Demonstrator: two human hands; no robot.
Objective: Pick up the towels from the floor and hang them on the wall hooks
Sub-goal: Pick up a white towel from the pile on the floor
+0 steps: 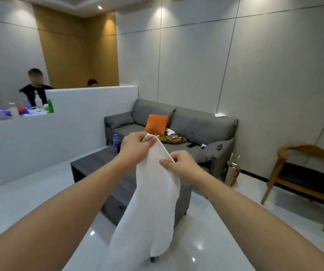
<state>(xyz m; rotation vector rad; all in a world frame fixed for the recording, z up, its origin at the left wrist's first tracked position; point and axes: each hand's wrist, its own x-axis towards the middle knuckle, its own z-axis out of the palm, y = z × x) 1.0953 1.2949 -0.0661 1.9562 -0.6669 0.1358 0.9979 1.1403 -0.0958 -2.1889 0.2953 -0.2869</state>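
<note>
A white towel [151, 208] hangs in front of me, held up at chest height and draping down toward the bottom of the view. My left hand [135, 146] pinches its top corner. My right hand [180, 164] grips the towel's upper edge a little lower and to the right. Both arms are stretched forward. No wall hooks show in this view, and no other towel is visible on the floor.
A dark coffee table [98, 165] with a blue bottle [116, 141] stands right ahead. Behind it is a grey sofa [200, 124] with an orange cushion [156, 124]. A wooden armchair [304, 173] is at right, a white partition [69, 118] with a seated person [34, 85] at left.
</note>
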